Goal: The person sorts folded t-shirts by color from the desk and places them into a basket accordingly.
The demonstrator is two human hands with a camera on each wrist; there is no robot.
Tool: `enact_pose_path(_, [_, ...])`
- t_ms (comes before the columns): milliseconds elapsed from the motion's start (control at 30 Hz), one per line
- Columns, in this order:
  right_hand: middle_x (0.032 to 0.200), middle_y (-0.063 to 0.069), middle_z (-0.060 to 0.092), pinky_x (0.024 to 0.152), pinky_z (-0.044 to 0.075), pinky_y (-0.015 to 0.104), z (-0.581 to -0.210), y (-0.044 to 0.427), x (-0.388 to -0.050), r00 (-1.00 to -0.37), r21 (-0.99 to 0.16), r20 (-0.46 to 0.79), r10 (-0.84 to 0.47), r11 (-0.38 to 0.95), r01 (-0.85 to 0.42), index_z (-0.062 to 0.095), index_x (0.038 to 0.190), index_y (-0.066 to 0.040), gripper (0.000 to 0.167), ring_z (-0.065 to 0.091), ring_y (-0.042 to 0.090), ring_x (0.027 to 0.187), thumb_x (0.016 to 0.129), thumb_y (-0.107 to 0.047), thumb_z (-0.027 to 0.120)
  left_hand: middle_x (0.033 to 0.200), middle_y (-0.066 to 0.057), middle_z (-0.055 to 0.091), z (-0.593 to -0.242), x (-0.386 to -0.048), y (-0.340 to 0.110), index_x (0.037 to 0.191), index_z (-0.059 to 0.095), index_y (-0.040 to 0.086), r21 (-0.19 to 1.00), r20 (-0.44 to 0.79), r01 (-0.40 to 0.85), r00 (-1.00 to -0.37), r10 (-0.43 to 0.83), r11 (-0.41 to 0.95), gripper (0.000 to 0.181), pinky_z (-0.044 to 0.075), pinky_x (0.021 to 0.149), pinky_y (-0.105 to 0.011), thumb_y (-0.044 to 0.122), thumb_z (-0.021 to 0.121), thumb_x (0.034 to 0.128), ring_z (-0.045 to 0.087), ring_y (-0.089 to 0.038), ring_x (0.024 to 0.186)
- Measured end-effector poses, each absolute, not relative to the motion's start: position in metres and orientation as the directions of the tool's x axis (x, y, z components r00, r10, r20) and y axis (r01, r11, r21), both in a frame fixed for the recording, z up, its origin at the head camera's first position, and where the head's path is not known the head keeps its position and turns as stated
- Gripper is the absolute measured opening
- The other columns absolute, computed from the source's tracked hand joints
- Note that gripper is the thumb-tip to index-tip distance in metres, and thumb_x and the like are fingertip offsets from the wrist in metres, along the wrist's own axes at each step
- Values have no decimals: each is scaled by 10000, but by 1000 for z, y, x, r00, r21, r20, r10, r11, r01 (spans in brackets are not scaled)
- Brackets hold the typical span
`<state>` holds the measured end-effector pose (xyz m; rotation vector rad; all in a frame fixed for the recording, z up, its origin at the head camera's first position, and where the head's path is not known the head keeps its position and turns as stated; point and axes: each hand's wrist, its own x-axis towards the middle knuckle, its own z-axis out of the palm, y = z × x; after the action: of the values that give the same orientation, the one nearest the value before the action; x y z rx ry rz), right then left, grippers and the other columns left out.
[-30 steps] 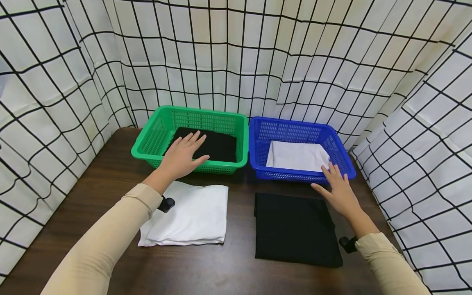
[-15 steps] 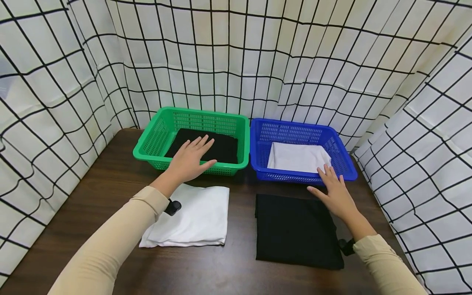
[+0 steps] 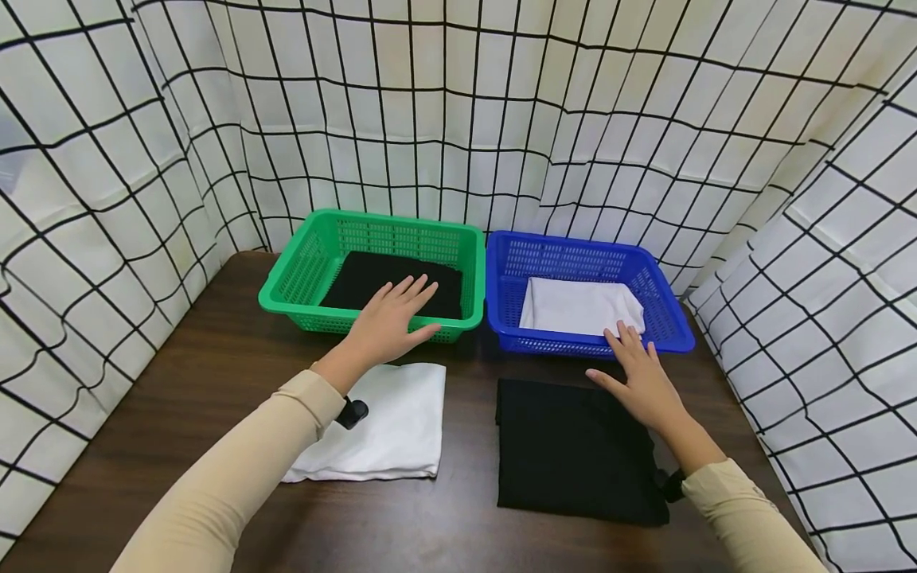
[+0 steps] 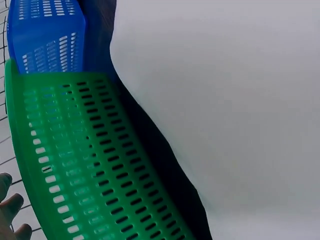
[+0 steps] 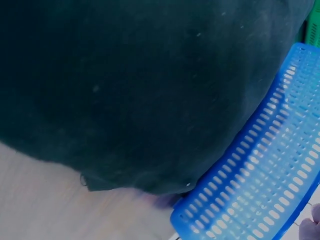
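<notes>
Seemingly readying a pick-up, holding nothing, hovering spread-fingered with left hand (image 3: 384,326) at green basket (image 3: 308,309) and right hand (image 3: 643,383) at blue basket (image 3: 544,334), near white cloth (image 3: 401,422) and black cloth (image 3: 573,446) on table (image 3: 458,525), probably needing a lowered, curling grip

No text, label, brand, number or sign can be read in any of the three views.

On the desk (image 3: 466,525) we see the left basket (image 3: 401,234), a cloth (image 3: 358,278) inside, beside the right basket (image 3: 566,255), another cloth (image 3: 573,306) inside. Before them lie a front left cloth (image 3: 401,422) and a front right cloth (image 3: 569,454).
</notes>
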<state>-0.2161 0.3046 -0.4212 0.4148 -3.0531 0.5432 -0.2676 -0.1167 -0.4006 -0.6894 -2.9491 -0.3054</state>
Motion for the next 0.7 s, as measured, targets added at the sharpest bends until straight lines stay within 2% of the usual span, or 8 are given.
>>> enact_pose_path(467, [1670, 190, 98, 1220, 39, 656, -418, 296, -208, -952, -327, 72, -299, 894, -305, 227, 1591, -102, 834, 39, 380, 1554, 965, -539, 561, 1654, -61, 250, -403, -262, -99, 1589, 260, 186, 189, 151, 487, -873, 464, 853, 744, 148, 1268, -506, 528, 525, 984, 248, -291, 1530])
enact_pose_path(700, [1668, 192, 117, 1226, 42, 644, -415, 289, -202, -942, -333, 75, -327, 882, -333, 240, 1585, -87, 843, 49, 376, 1554, 956, -534, 578, 1666, -45, 207, -406, -255, -89, 1586, 266, 178, 199, 160, 526, -850, 502, 827, 741, 154, 1271, -486, 539, 513, 987, 236, -268, 1536])
